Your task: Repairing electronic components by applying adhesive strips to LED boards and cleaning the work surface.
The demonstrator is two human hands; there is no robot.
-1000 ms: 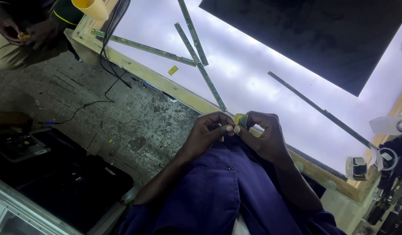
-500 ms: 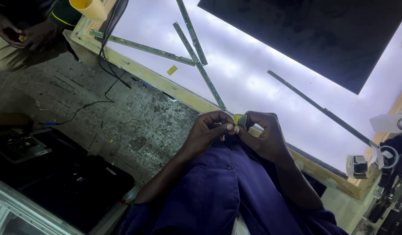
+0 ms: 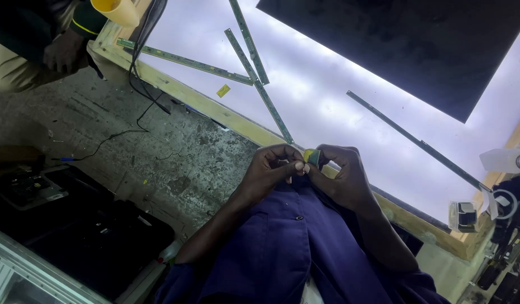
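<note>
Open lit panel point(image 3: 350, 95) stretches beyond the hands, crossed by thin metal strips point(image 3: 259, 84) and one long strip point(image 3: 417, 141) (right side); a dark sheet point(image 3: 406, 45), apparently flat, covers the far end.

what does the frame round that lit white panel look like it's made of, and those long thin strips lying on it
The frame looks like bare, unpainted wood: pale yellowish, matte, scuffed edge. The thin strips look like narrow circuit-board strips, dull green-grey with small regular spots along them, though metal backing can't be ruled out. The lit panel itself looks like smooth white plastic sheet.
</note>
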